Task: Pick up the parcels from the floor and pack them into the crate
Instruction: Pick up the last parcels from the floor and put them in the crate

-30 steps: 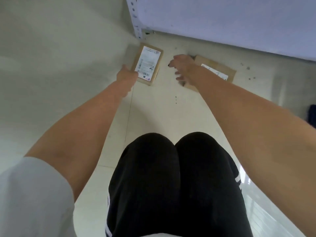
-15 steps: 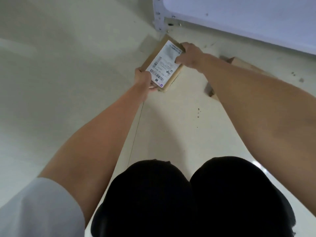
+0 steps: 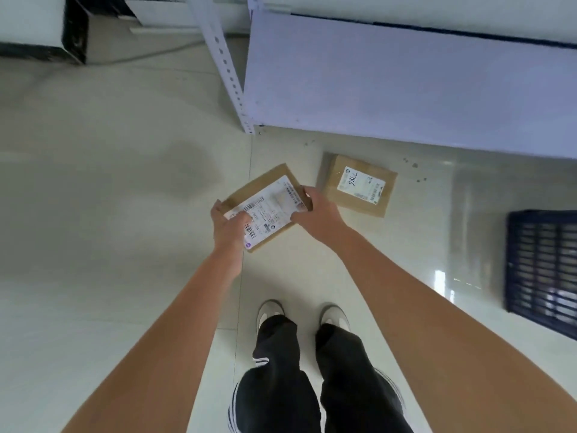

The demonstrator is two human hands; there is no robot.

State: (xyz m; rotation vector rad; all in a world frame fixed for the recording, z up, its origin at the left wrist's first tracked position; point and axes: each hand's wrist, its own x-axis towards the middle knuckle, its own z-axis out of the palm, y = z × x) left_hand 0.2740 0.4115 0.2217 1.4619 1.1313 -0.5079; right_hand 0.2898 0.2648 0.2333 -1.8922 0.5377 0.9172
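Observation:
A flat brown cardboard parcel (image 3: 270,198) with a white shipping label is held in the air in front of me. My left hand (image 3: 229,225) grips its near left end, thumb on the label. My right hand (image 3: 315,210) grips its right edge. A second brown parcel (image 3: 359,185) with a white label lies on the pale floor just beyond my right hand, near the shelf. The dark blue slatted crate (image 3: 543,270) stands on the floor at the right edge, partly cut off by the frame.
A white metal shelf unit (image 3: 406,82) with a perforated upright (image 3: 231,76) overhangs the floor ahead. A dark-edged block (image 3: 73,35) sits at the far left. My feet in white shoes (image 3: 301,314) stand on the tiled floor below the parcel.
I have risen from a crouch to standing, lifting the labelled parcel off the floor with both hands. The second parcel and the crate have come into view.

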